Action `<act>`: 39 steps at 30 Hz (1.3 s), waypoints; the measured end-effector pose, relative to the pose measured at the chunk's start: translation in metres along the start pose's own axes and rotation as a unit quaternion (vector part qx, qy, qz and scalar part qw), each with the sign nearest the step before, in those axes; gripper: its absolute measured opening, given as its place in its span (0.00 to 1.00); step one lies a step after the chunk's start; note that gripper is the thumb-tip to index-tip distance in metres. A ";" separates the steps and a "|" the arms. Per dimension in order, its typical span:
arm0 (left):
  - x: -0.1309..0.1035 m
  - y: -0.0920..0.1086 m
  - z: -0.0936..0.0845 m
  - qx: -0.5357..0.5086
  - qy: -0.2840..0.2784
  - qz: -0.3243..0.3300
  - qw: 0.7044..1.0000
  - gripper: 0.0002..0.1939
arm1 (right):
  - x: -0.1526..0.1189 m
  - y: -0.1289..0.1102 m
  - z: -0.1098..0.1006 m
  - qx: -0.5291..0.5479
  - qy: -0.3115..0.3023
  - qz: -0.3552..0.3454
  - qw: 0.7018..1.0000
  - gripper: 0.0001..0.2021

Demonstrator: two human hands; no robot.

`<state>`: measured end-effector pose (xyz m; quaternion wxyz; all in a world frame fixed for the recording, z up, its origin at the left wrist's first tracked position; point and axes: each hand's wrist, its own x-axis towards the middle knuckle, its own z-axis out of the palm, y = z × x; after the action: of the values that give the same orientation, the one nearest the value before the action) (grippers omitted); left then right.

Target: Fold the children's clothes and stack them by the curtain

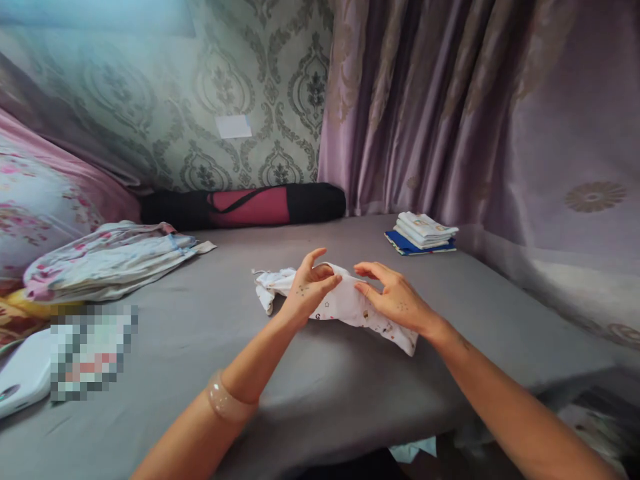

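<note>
A small white garment (345,301) with a scattered print of little figures hangs in loose folds just over the grey sheet, its exact kind unclear. My left hand (309,288) is closed on its upper edge, thumb in front and some fingers hidden by the cloth. On the other side of that edge, my right hand (393,292) grips the fabric between thumb and fingers. One end of the garment trails to the left past my left hand, and a lower corner droops beneath my right wrist.
The grey sheet (200,360) covers the bed. Folded cloths (425,229) are stacked at the back right. A black and pink long bag (250,205) lies along the wall. Crumpled floral clothing (115,257) and a white device (30,367) are on the left. Curtains (425,107) hang behind.
</note>
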<state>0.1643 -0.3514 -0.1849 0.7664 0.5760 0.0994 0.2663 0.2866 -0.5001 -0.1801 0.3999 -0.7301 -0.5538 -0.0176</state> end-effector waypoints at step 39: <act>-0.036 0.002 -0.125 0.665 -0.060 0.322 0.672 0.10 | 0.027 -0.012 0.017 -0.048 0.076 -0.045 0.995 0.07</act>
<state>0.0764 -0.2655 -0.2286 0.0524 0.9442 0.0127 0.3250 0.2804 -0.4672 -0.1725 0.4041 -0.7196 -0.5522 -0.1181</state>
